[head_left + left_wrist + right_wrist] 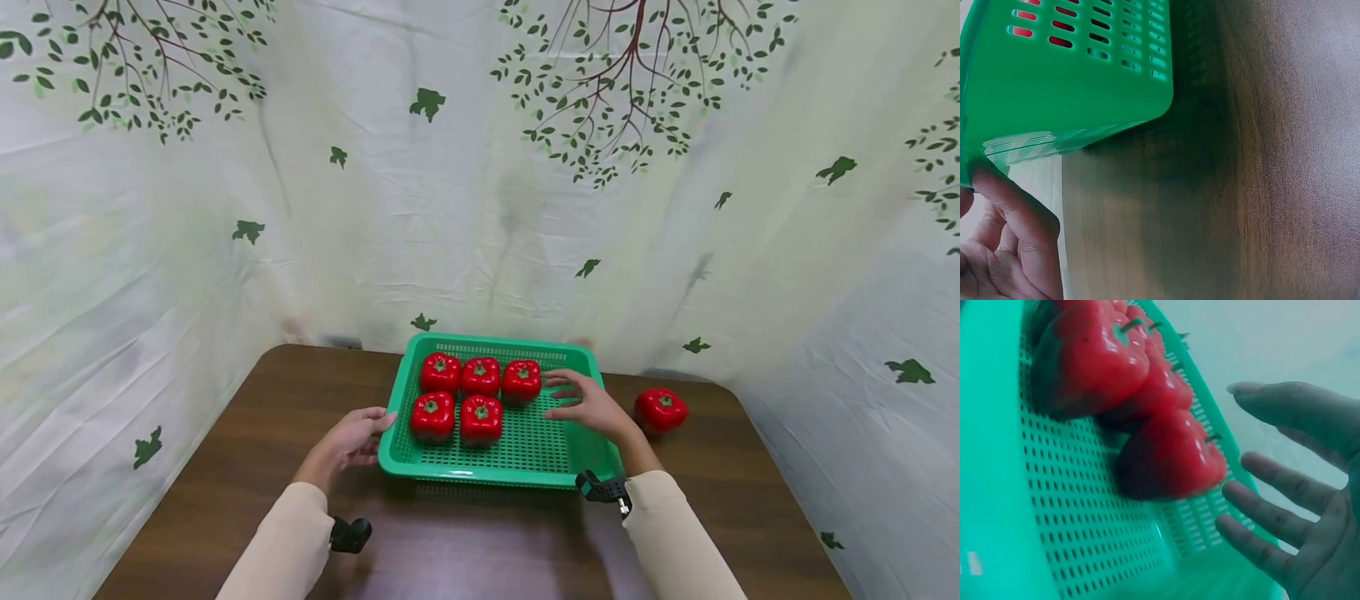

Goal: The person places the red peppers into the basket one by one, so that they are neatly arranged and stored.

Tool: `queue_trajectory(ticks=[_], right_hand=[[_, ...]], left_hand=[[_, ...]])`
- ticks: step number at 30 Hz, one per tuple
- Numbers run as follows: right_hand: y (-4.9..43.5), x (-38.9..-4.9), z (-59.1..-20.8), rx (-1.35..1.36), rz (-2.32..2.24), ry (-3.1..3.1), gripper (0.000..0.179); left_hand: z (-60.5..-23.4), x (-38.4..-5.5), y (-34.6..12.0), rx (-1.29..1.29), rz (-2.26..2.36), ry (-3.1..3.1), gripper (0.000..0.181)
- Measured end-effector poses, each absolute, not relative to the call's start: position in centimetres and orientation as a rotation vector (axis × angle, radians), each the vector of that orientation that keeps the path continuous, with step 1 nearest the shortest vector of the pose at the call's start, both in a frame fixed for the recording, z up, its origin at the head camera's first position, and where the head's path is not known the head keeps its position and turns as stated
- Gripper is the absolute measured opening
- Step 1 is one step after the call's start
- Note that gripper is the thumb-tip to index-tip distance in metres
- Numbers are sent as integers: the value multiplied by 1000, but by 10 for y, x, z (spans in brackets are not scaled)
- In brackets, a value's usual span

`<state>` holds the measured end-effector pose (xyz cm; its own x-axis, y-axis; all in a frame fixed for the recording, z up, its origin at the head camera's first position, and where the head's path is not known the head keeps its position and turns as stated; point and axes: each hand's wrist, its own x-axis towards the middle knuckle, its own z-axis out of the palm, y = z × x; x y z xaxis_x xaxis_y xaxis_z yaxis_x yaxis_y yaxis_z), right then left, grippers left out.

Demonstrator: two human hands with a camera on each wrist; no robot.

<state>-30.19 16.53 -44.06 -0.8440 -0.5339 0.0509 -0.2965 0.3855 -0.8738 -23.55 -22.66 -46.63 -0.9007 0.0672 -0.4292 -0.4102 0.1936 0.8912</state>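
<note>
A green plastic basket (pixel 495 476) with slotted walls holds several red bell peppers (pixel 480 418), set in two rows towards its left side. At the basket's left rim my left hand (pixel 352 440) pinches the edge between thumb and finger; the left wrist view shows the fingers (pixel 1025 219) against the green wall (pixel 1066 94). My right hand (pixel 588 407) is over the basket's right half, fingers spread and nothing in them. Closest to its fingertips is the rightmost pepper of the back row (pixel 1172 456), with a gap between them in the right wrist view.
One more red bell pepper (pixel 661 411) lies on the brown wooden table (pixel 480 542), right of the basket and beyond my right wrist. A pale curtain (pixel 465 208) printed with leaves and branches hangs behind the table and along its sides.
</note>
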Motion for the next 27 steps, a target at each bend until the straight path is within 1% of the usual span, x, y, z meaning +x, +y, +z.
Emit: queue_trajectory(ticks=[5, 13, 23, 27], right_hand=[[183, -299, -441, -809, -1517, 2420, 63], [217, -293, -437, -777, -1610, 2402, 62], [256, -281, -442, -681, -1765, 2561, 61], [270, -278, -450, -557, -1808, 2657, 61]], left_hand=[[-464, -234, -228, -320, 1756, 2100, 42], [-463, -238, -228, -296, 1755, 2090, 39], [-465, -238, -227, -315, 1751, 2082, 39], [-465, -237, -227, -315, 1755, 2082, 40]])
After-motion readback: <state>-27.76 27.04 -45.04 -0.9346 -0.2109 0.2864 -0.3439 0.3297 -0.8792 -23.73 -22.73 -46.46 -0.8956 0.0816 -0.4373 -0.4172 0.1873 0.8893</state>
